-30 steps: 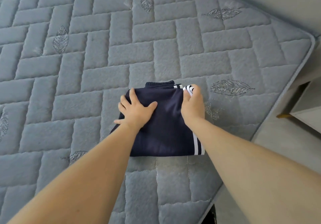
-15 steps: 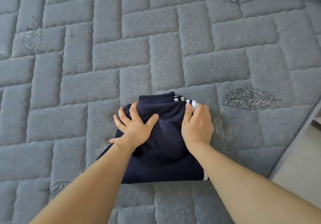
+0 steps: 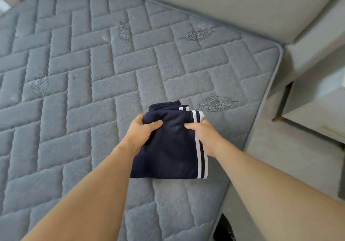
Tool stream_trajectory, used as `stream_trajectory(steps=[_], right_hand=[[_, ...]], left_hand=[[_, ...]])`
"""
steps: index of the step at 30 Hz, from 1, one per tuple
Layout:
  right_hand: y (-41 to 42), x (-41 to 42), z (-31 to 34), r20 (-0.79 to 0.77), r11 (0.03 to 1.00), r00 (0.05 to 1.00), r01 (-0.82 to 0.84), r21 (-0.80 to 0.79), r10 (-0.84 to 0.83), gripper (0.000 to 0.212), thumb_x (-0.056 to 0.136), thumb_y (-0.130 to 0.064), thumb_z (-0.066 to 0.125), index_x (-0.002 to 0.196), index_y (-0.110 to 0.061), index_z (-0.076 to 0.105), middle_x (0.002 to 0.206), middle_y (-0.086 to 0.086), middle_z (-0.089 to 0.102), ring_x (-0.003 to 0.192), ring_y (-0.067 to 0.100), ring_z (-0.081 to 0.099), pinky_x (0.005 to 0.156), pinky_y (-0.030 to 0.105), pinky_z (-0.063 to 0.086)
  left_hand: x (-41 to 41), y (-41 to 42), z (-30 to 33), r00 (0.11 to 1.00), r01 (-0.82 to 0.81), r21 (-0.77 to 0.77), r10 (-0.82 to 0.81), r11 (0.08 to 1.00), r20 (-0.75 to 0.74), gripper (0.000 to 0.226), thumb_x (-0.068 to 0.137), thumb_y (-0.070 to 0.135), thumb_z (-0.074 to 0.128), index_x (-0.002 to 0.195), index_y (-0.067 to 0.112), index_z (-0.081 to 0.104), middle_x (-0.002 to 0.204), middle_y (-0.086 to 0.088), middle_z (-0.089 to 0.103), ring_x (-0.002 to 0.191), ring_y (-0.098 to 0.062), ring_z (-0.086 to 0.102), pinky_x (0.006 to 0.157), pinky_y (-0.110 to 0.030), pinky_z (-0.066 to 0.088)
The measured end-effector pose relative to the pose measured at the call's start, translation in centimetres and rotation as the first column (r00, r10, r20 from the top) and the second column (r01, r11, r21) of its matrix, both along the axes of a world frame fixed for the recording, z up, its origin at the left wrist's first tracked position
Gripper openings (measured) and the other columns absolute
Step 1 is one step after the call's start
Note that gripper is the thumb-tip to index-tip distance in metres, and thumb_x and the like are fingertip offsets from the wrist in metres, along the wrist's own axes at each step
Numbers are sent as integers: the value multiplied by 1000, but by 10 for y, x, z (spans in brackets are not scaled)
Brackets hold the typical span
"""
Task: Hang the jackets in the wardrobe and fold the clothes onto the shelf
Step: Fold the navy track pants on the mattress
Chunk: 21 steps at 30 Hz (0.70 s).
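My left hand (image 3: 143,132) and right hand (image 3: 202,134), flat a moment ago, now grip the folded navy trousers (image 3: 171,147) off the bed (image 3: 93,91); shelf comes next, I judge.

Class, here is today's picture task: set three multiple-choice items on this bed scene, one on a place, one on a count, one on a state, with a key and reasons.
1. Where does the folded navy garment with white side stripes lie?
A. on the grey quilted mattress pad
B. on the floor
C. in a drawer

2. How many white stripes run along its right edge?
A. one
B. two
C. four

3. What are the hands doing?
A. resting flat beside it
B. both gripping it
C. only one touches it

Key: 1 A, quilted padding shows all round it; 2 B, two parallel bands are visible; 3 B, the left hand and right hand curl round its sides.
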State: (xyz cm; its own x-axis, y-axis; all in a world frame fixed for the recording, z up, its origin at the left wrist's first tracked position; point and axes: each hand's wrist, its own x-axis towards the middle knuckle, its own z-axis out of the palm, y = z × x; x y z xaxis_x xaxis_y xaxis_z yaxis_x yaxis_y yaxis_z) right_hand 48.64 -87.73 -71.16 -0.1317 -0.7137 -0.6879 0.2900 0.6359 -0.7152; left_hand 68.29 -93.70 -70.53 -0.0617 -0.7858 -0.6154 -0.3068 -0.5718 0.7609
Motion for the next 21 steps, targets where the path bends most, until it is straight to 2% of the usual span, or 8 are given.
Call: stream_trajectory(steps=[2, 6, 9, 12, 15, 17, 21], right_hand=[[28, -31, 54, -27, 997, 997, 71, -23, -72, 17, 82, -7, 66, 91, -21, 66, 81, 5, 76, 76, 21, 74, 58, 29, 57], [76, -91, 188, -155, 975, 965, 198, -102, -212, 41, 66, -24, 70, 107, -18, 66, 96, 8, 75, 89, 25, 73, 81, 39, 58], [125, -136, 306, -220, 935, 917, 291, -205, -334, 36, 66, -26, 66, 100, -17, 71, 91, 6, 76, 85, 25, 73, 73, 34, 57], [193, -179, 418, -280, 864, 834, 383, -327, -476, 26, 76, -25, 63, 98, -15, 70, 89, 7, 76, 79, 22, 73, 68, 32, 57], [268, -221, 516, -310, 761, 718, 463, -455, -623, 21, 81, -23, 61, 99, -16, 70, 88, 5, 76, 73, 18, 72, 67, 30, 58], [319, -246, 575, -314, 689, 643, 488, -536, -699, 19, 82, -24, 61, 98, -17, 70, 87, 3, 76, 74, 17, 73, 64, 29, 57], [433, -293, 672, -266, 515, 483, 510, -689, -834, 22, 81, -24, 63, 101, -17, 69, 90, 4, 77, 78, 18, 73, 68, 31, 59]], left_hand=[[-27, 3, 55, 992, 123, -44, -124, 991, -20, 30, 80, 23, 83, 104, 24, 65, 87, 9, 76, 80, -10, 73, 59, -21, 55], [-92, 18, 176, 942, 315, -175, -330, 933, -65, 29, 78, 25, 84, 101, 24, 65, 83, 13, 75, 72, -4, 72, 52, -15, 52], [-151, 46, 280, 883, 414, -291, -458, 862, -100, 28, 81, 26, 80, 104, 25, 64, 87, 12, 75, 76, -6, 72, 52, -15, 52], [-216, 89, 394, 794, 529, -398, -603, 749, -78, 21, 89, 27, 72, 105, 27, 58, 99, 6, 72, 88, -11, 70, 63, -22, 52], [-281, 143, 500, 690, 602, -519, -722, 607, -45, 27, 90, 31, 66, 114, 27, 53, 111, 5, 66, 100, -14, 65, 78, -31, 51], [-320, 185, 563, 626, 618, -600, -779, 508, -14, 29, 89, 33, 64, 114, 29, 52, 112, 6, 65, 101, -14, 64, 80, -33, 51], [-396, 285, 674, 506, 589, -747, -862, 308, 44, 22, 89, 32, 61, 109, 27, 53, 113, 3, 65, 102, -17, 64, 88, -38, 53]])
